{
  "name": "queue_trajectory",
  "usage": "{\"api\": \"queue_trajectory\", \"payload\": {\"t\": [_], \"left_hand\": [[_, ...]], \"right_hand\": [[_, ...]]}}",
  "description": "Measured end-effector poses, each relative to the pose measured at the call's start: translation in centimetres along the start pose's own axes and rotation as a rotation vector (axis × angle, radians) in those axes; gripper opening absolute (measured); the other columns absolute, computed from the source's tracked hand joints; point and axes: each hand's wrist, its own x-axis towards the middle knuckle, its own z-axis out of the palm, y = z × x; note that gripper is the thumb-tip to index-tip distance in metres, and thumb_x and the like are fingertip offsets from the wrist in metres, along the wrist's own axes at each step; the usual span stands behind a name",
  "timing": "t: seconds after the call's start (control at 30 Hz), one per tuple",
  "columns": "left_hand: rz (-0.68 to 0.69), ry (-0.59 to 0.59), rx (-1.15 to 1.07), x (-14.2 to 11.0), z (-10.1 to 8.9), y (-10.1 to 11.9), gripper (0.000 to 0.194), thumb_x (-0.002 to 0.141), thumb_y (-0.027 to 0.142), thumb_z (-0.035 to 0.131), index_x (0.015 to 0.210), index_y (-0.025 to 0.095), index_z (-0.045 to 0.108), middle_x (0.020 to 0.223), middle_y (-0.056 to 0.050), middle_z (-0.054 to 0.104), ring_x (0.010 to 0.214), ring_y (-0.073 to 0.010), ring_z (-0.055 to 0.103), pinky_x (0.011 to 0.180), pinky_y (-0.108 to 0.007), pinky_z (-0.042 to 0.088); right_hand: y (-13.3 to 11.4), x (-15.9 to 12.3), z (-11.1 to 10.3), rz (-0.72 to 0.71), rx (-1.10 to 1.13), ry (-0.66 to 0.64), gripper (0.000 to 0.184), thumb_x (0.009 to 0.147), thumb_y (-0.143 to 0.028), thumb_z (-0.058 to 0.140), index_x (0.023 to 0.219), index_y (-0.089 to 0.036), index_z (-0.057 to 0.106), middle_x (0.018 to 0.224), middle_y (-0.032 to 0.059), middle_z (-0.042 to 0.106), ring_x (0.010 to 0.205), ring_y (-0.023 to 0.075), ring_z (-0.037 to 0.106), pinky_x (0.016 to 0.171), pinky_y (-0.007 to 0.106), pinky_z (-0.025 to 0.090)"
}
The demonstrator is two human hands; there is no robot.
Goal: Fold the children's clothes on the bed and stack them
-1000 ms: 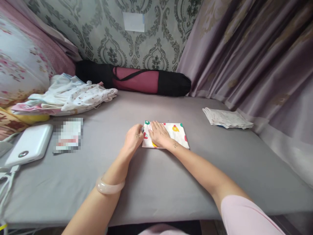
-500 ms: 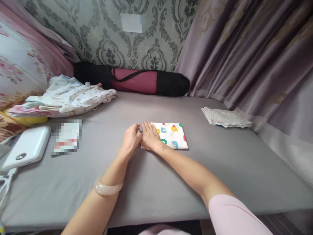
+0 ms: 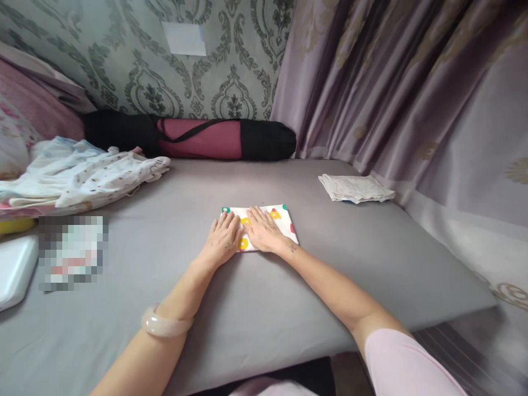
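A small folded cloth [image 3: 284,223], white with coloured printed shapes, lies flat on the grey-covered bed or table [image 3: 322,275]. My left hand [image 3: 224,237] rests palm down on its left side, fingers stretched forward and the wrist circled by a pale bangle [image 3: 167,323]. Palm down on the middle of the cloth is my right hand [image 3: 264,230], fingers extended. The two hands are close together, and neither grips the cloth. Parts of the print are hidden under them.
Folded whitish cloths [image 3: 357,188] lie to the right near the curtain [image 3: 330,82]. A black and maroon long bag [image 3: 202,140] stretches along the wall. At left are heaped clothes [image 3: 82,170], a blurred packet [image 3: 76,253] and a white power bank [image 3: 16,269].
My left hand has opened from a closed hold at the cloth's left edge and now lies flat on it. My right hand has slid back toward the middle. The view has turned right.
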Motion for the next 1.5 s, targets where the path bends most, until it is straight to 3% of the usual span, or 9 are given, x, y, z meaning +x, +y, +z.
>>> {"api": "queue_trajectory", "payload": {"t": [0.13, 0.3, 0.43, 0.6, 0.8, 1.1, 1.27, 1.4, 1.5], "left_hand": [[-0.001, -0.045, 0.044, 0.1, 0.3, -0.3, 0.046, 0.098, 0.037, 0.036, 0.139, 0.019, 0.047, 0.153, -0.014, 0.041, 0.145, -0.0299, 0.029, 0.116, -0.051, 0.027], [-0.010, 0.097, 0.006, 0.8, 0.4, -2.2, 0.043, 0.095, 0.035, 0.039, 0.131, 0.016, 0.052, 0.142, -0.017, 0.051, 0.132, -0.0290, 0.046, 0.110, -0.042, 0.036], [-0.190, 0.185, 0.032, 1.1, 0.1, -2.9, 0.048, 0.090, 0.041, 0.045, 0.129, 0.012, 0.054, 0.127, -0.020, 0.057, 0.119, -0.0315, 0.053, 0.103, -0.043, 0.041], [-0.416, 0.144, 0.037, 1.6, -0.9, -2.7, 0.043, 0.086, 0.050, 0.049, 0.106, 0.017, 0.068, 0.107, -0.017, 0.060, 0.110, -0.0350, 0.054, 0.097, -0.047, 0.044], [-0.509, 0.117, -0.020, 2.3, -1.3, -2.5, 0.039, 0.080, 0.053, 0.055, 0.090, 0.019, 0.071, 0.103, -0.016, 0.058, 0.106, -0.0369, 0.054, 0.094, -0.049, 0.045], [-0.502, 0.087, -0.094, 2.6, -2.0, -2.2, 0.027, 0.076, 0.045, 0.061, 0.075, 0.019, 0.068, 0.107, -0.016, 0.063, 0.108, -0.0372, 0.057, 0.089, -0.047, 0.046], [-0.453, 0.069, -0.445, 2.1, -2.5, -2.0, 0.032, 0.076, 0.049, 0.059, 0.077, 0.018, 0.064, 0.078, -0.007, 0.066, 0.075, -0.0231, 0.064, 0.063, -0.030, 0.047], [-0.508, 0.140, -0.862, 1.7, -2.9, -1.3, 0.038, 0.066, 0.053, 0.070, 0.077, 0.018, 0.059, 0.071, -0.001, 0.067, 0.062, -0.0165, 0.062, 0.054, -0.025, 0.046], [-0.566, 0.166, -1.103, 1.6, -3.5, -0.7, 0.042, 0.060, 0.048, 0.078, 0.079, 0.018, 0.056, 0.069, 0.001, 0.066, 0.057, -0.0137, 0.061, 0.051, -0.023, 0.046]], "right_hand": [[2.3, -0.8, 0.0, 0.068, -0.036, 0.045, 0.064, 0.101, -0.040, 0.021, 0.152, -0.003, 0.030, 0.160, 0.0164, 0.026, 0.149, 0.0266, 0.019, 0.122, 0.045, 0.009], [4.6, -0.7, -0.1, 0.202, -0.055, 0.097, 0.061, 0.100, -0.035, 0.024, 0.150, -0.001, 0.033, 0.158, 0.0190, 0.030, 0.148, 0.0292, 0.024, 0.120, 0.044, 0.015], [5.6, -0.9, -0.9, 0.292, -0.059, 0.123, 0.056, 0.100, -0.031, 0.027, 0.146, -0.002, 0.038, 0.153, 0.0207, 0.039, 0.143, 0.0294, 0.033, 0.116, 0.041, 0.024], [6.7, -1.6, -3.1, 0.396, -0.067, 0.133, 0.042, 0.098, -0.030, 0.036, 0.126, -0.010, 0.060, 0.130, 0.0199, 0.060, 0.121, 0.0313, 0.053, 0.100, 0.039, 0.041], [8.8, -1.9, -4.9, 0.581, 0.048, 0.103, 0.032, 0.095, -0.036, 0.044, 0.102, -0.019, 0.071, 0.110, 0.0145, 0.070, 0.104, 0.0274, 0.064, 0.081, 0.033, 0.046], [9.8, -1.0, -4.1, 0.540, 0.153, 0.086, 0.020, 0.086, -0.037, 0.057, 0.082, -0.021, 0.068, 0.089, 0.0078, 0.074, 0.087, 0.0211, 0.068, 0.067, 0.025, 0.042], [9.8, -0.8, -4.2, 0.558, 0.319, 0.149, 0.016, 0.082, -0.035, 0.062, 0.079, -0.019, 0.065, 0.084, 0.0051, 0.073, 0.082, 0.0190, 0.067, 0.065, 0.023, 0.044], [9.3, -0.9, -4.9, 0.608, 0.741, 0.099, 0.012, 0.084, -0.025, 0.061, 0.091, -0.015, 0.062, 0.084, 0.0069, 0.073, 0.075, 0.0173, 0.068, 0.059, 0.023, 0.049], [9.2, -1.1, -5.9, 0.585, 1.000, 0.079, 0.023, 0.084, -0.018, 0.062, 0.107, -0.013, 0.057, 0.091, 0.0095, 0.074, 0.075, 0.0170, 0.069, 0.058, 0.024, 0.052]]}}
